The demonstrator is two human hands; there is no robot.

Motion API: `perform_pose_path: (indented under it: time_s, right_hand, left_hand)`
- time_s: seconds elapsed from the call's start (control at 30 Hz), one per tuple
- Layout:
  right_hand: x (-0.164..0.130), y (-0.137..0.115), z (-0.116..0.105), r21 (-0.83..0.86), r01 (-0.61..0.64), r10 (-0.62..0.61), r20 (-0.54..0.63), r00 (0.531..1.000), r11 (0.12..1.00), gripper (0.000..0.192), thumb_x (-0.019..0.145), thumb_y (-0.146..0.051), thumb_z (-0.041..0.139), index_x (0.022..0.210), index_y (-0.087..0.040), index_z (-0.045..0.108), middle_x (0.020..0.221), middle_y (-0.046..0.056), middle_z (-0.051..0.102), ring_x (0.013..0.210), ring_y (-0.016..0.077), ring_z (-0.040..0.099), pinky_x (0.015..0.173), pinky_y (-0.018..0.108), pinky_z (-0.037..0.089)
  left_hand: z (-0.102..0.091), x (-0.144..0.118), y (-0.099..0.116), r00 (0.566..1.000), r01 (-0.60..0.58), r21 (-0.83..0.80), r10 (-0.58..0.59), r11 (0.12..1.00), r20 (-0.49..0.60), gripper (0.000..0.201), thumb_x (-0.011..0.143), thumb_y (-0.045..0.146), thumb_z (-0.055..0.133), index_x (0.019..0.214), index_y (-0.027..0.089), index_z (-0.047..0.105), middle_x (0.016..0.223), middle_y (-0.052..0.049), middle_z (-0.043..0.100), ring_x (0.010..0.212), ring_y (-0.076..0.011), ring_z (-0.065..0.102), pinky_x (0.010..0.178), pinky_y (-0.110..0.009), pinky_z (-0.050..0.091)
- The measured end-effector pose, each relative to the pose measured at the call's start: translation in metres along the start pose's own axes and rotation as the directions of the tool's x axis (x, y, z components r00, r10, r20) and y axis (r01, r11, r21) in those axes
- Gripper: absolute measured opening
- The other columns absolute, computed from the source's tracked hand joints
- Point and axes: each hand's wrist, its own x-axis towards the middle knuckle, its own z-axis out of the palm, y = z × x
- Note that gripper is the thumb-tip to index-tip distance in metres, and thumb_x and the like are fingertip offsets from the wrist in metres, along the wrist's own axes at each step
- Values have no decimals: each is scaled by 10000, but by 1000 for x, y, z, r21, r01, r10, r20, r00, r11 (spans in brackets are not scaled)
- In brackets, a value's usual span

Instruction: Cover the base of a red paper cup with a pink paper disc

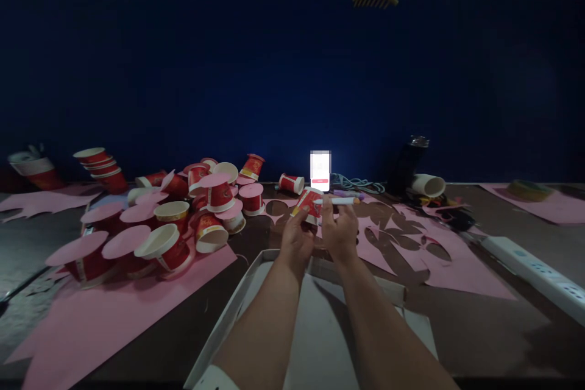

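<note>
My left hand (298, 233) is closed around the lower part of a small red paper cup (307, 202), tipped to one side. Close against the cup, my right hand (340, 230) grips a white marker-like pen (342, 200) with an orange end that points right. The fingers partly hide where pen and cup come near each other, so I cannot tell if they touch. Both forearms reach over an open shallow white cardboard box (247, 283). Behind the hands a lit phone (320, 170) stands upright.
Red paper cups, several with pink paper discs (77, 248), crowd the left over a pink sheet (114, 323). Cut pink scraps (461, 268) lie right, near a white power strip (539, 274). A blue cable (359, 183) and a dark bottle (409, 164) stand by the blue partition (228, 73).
</note>
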Motion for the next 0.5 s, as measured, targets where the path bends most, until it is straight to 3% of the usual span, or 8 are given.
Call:
perform_pose_path:
  time_s: [0.13,0.27,0.5]
  right_hand:
    - [1,-3,-2,80,-7,10,-33,999,997,341,905,-389,434,922,-180,703,873,86,703,845,215,624,800,349,462]
    - [1,-3,-1,101,0,4,-31,1000,995,315,908,-368,446,956,-195,705,918,78,711,878,211,630,817,355,470]
    - [1,-3,-2,96,20,-17,-34,999,995,306,911,-355,450,987,-201,703,937,83,711,882,207,637,823,355,478]
  left_hand:
    - [2,-2,0,999,-15,-14,16,1000,35,147,688,79,636,819,142,653,791,-16,698,740,-104,644,732,-206,481]
    - [3,-3,0,1000,-17,1,17,1000,-1,131,670,69,646,774,148,650,744,-5,689,670,-91,622,682,-194,466]
    - [2,-3,0,1000,-19,10,19,1000,-14,127,674,85,654,784,147,649,757,-10,679,728,-105,618,752,-222,448]
